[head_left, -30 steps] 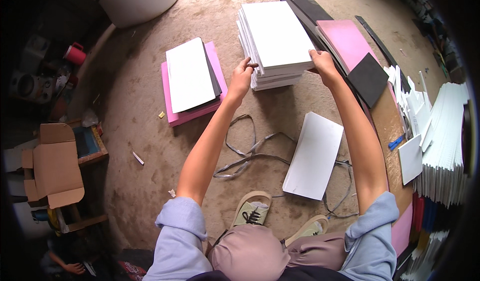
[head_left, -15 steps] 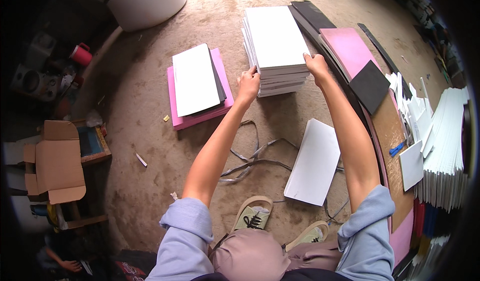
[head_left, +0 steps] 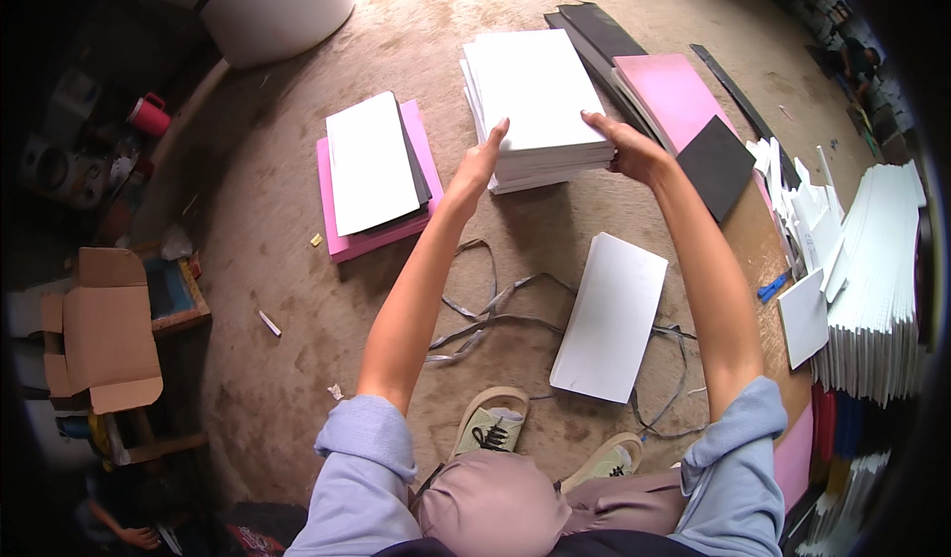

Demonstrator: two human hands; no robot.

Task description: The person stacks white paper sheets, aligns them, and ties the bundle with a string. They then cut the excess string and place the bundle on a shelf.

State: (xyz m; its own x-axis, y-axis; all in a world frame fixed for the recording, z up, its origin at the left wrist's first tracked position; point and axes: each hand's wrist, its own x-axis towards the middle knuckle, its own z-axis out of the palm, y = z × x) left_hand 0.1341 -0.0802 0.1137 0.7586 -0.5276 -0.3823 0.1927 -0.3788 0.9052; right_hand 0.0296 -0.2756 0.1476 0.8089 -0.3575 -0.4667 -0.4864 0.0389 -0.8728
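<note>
A tall stack of white rectangular sheets stands on the floor ahead, its near edges slightly uneven. Its near left corner is gripped by my left hand, thumb on the top sheet. At the near right corner my right hand also has its thumb on top, the fingers hidden below the edge. To the left lie white sheets with a dark sheet under them, on top of a pink stack. Closer to me a smaller white stack rests over grey straps.
Along the right run dark strips, pink sheets, a black square sheet and a large pile of white strips. An open cardboard box and a red jug are at left. Another person's hand shows lower left.
Both my hands have shifted their hold, thumbs now farther onto the top sheet. The tall stack looks lower and its upper sheets sit differently. The view has shifted slightly.
</note>
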